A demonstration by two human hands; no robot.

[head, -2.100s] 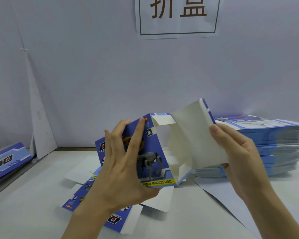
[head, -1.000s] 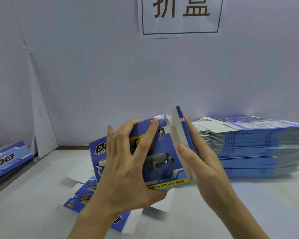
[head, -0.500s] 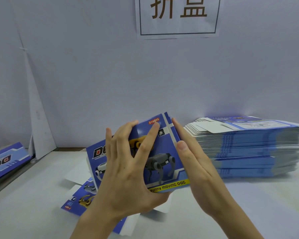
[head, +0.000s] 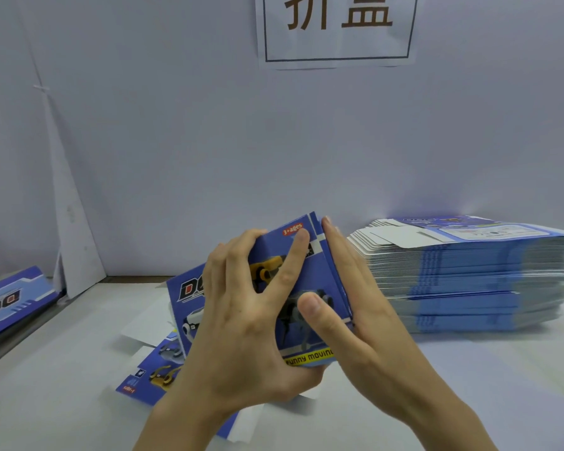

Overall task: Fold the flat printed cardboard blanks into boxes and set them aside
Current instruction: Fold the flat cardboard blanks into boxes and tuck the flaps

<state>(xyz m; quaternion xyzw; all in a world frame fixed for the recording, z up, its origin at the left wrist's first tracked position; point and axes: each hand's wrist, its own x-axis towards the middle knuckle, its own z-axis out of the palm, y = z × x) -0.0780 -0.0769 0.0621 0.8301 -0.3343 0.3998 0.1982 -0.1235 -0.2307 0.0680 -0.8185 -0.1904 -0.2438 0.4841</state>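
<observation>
Blue printed cardboard box (head: 271, 252), long axis rising toward the nearby stack of flat blue blanks (head: 469, 281), is clasped across its face by the left hand (head: 241, 336) and pressed endwise by the flat right hand (head: 372, 336).

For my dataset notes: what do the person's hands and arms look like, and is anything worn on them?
The left hand and the right hand are bare: no gloves, rings or watch show. The nails are short. Both forearms are bare too, with no sleeve in view.
</observation>
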